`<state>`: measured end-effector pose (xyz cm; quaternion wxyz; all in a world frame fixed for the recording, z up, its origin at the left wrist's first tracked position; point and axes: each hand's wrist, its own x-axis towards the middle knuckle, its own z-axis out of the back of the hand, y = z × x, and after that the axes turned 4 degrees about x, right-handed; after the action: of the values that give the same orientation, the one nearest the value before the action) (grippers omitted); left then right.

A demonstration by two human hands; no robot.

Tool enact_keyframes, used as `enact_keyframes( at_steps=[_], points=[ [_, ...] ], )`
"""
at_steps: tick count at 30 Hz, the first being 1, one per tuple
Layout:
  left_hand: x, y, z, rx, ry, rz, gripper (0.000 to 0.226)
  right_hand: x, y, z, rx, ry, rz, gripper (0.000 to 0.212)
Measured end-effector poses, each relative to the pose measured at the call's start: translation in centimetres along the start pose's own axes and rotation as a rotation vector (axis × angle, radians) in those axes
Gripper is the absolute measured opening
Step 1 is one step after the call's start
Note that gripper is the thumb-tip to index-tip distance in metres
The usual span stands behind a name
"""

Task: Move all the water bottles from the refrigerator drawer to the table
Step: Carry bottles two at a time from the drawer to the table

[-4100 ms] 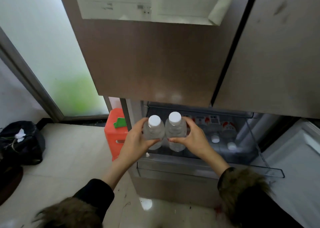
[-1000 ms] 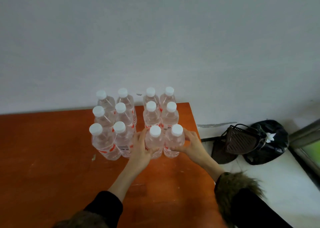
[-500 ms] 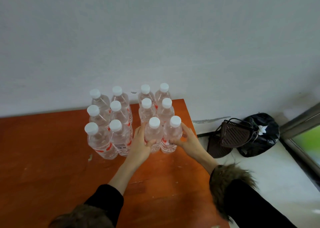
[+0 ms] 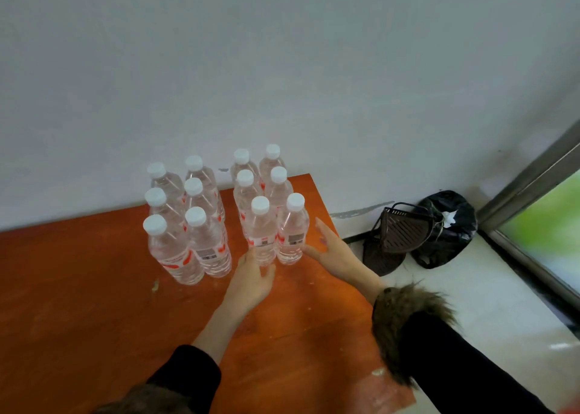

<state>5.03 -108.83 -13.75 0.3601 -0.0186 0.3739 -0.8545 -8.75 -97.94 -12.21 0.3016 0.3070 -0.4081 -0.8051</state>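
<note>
Several clear water bottles with white caps stand upright on the orange-brown table [image 4: 94, 303], in two double rows against the wall. The two nearest bottles of the right-hand rows are the left one [image 4: 261, 234] and the right one [image 4: 292, 230]. My left hand [image 4: 251, 280] is open just in front of the left bottle's base, fingertips close to it. My right hand [image 4: 329, 247] is open beside the right bottle, fingers spread, thumb near its lower side. Neither hand grips anything. The left-hand rows [image 4: 185, 222] stand untouched.
The table's right edge [image 4: 354, 275] runs just past my right hand. On the pale floor beyond it lie a dark brown plastic basket [image 4: 398, 231] and a black bag [image 4: 445, 225]. A grey wall [image 4: 282, 68] stands behind; a metal door frame [image 4: 533, 175] is at far right.
Earlier I lifted two bottles from the refrigerator drawer and carried them to the table. Since half a second ago both hands have let go of them and pulled back toward me.
</note>
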Motion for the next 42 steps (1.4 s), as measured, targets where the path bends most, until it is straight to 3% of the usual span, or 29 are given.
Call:
enact_keyframes(
  at_steps=[5,12,18,23,34,42],
  points=[
    [-2.7,-4.2,-1.0,0.145,0.019,-0.252,0.059,-5.8,-1.0,4.1,-0.190,-0.144,0.070,0.068],
    [-9.2,-14.9,-4.1,0.467,0.029,-0.695,0.064,-20.9,-3.2,12.4,-0.604,-0.535,0.072,0.074],
    [-19.3,-23.8,-9.6,0.553,-0.052,-1.102,0.071,-39.5,-5.8,17.1,-0.863,-0.782,-0.165,0.085],
    [-29.8,-30.4,-16.2,0.521,-0.021,-1.413,0.074,-55.9,-8.2,18.8,-0.921,-0.955,-0.400,0.086],
    [-47.3,-41.0,-31.8,0.410,0.182,-1.798,0.072,-78.3,-16.7,20.8,-0.811,-1.163,-0.847,0.085],
    [-55.7,-48.5,-45.0,0.388,0.306,-1.868,0.074,-87.9,-25.9,27.4,-0.779,-1.162,-1.069,0.082]
  ],
)
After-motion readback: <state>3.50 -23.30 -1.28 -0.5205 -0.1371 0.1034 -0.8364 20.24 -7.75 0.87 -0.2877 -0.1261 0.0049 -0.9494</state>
